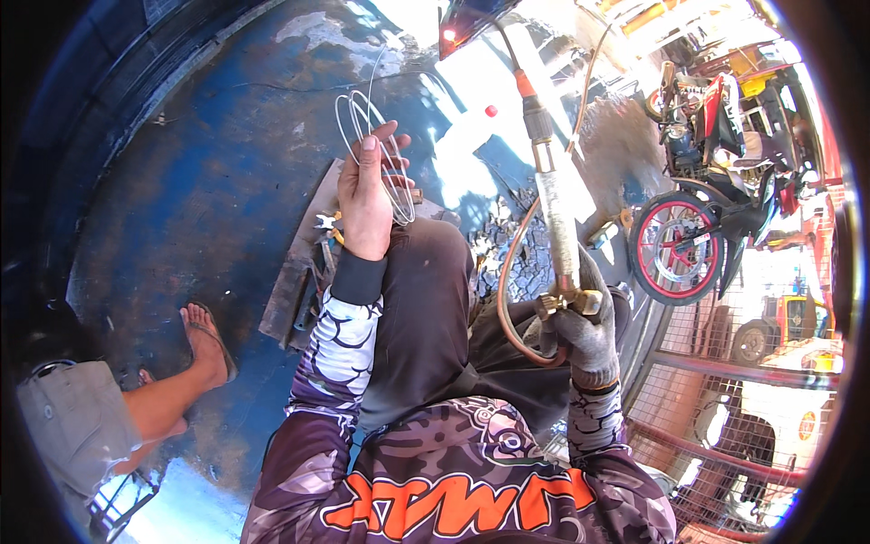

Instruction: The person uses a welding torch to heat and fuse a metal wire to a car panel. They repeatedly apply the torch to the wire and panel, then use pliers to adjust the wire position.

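Left hand (366, 195): bare, fingers curled around the coiled silver wire (400, 201); loops extend beyond both sides. Right hand (589, 337): grey-gloved, closed around the brass-valved end of the pale cylindrical metal torch (559, 218).

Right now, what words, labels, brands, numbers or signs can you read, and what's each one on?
Shirt: large orange lettering across the front; I won't copy the words.
Handle: no readable text.
Motorcycle: any markings too small or blurred to read.
Orange oval, far right: too small to read.

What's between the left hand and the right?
In the head view, from left hand to right hand: mainly a knee in dark trousers, then a brown hose.
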{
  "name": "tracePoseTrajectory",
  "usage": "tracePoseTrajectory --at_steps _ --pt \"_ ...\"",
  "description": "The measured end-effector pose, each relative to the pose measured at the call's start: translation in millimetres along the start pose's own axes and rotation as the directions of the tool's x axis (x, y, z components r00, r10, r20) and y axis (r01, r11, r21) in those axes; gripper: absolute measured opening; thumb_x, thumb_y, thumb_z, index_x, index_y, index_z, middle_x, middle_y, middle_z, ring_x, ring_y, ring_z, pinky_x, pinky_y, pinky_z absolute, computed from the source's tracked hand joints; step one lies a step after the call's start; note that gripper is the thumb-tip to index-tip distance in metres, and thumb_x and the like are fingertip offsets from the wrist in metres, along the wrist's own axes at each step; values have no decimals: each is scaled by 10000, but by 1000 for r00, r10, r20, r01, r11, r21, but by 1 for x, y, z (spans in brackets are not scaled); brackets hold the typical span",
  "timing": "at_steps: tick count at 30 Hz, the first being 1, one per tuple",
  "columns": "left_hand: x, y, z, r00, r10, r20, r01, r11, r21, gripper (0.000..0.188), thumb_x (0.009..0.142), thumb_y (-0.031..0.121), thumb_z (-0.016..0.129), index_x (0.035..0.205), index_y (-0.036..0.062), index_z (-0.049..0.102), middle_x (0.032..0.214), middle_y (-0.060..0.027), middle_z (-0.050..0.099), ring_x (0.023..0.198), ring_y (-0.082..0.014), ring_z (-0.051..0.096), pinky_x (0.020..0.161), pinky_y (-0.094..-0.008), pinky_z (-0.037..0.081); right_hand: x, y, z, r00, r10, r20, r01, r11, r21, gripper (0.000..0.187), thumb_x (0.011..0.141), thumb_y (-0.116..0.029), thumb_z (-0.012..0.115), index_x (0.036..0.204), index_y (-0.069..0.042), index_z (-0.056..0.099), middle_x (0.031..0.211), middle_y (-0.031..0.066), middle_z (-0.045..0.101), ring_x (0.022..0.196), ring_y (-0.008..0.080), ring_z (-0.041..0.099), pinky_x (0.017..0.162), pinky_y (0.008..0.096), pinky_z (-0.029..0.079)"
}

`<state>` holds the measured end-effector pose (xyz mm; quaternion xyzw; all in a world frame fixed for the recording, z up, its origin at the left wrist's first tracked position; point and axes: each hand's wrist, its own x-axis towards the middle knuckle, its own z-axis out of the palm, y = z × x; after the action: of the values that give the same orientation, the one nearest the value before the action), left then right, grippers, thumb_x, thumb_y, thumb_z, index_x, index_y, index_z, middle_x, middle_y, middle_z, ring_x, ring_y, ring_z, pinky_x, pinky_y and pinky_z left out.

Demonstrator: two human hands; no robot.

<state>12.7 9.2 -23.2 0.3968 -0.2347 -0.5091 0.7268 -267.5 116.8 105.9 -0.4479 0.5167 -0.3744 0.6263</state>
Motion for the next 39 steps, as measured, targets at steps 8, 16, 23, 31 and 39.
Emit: tracePoseTrajectory --at_steps 8,16,23,31,39 --pt "-4 23 10 996 -93 13 93 996 8 537 1102 508 445 1348 52 584 1093 -151 725 677 -170 681 553 -285 532 30 5 0 973 -71 222 -17 929 370 944 763 -48 757 1596 18 320 1143 123 681 842 159 695 692 277 579" --pt "-4 18 17 996 9 -84 -13 999 -37 412 1104 395 452 1291 37 535 1178 -220 691 779 -220 688 556 -325 563 60 31 1 986 35 161 -63 984 169 855 811 -63 700 1584 37 350 1340 94 633 1031 137 664 907 282 547" --pt "3 13 13 997 28 -77 -25 999 37 439 1114 445 459 1238 39 571 1138 -197 723 728 -198 699 541 -294 565 63 48 -1 984 39 174 -73 978 194 886 829 43 614 1635 -7 250 983 118 693 550 101 610 441 230 476" --pt "3 15 17 995 56 -83 -41 985 166 421 1116 395 462 1128 5 621 1079 -207 741 675 -168 672 524 -283 525 63 58 -19 986 -7 168 -15 992 126 959 852 94 578 1687 -91 144 884 93 681 478 66 522 409 218 403" --pt "-3 3 11 990 142 -10 -132 942 307 348 1124 295 466 1065 1 644 1114 -205 730 673 -172 680 568 -267 519 87 66 -14 994 7 111 -21 992 127 953 849 120 532 1686 -95 131 836 111 671 435 78 508 377 228 414"
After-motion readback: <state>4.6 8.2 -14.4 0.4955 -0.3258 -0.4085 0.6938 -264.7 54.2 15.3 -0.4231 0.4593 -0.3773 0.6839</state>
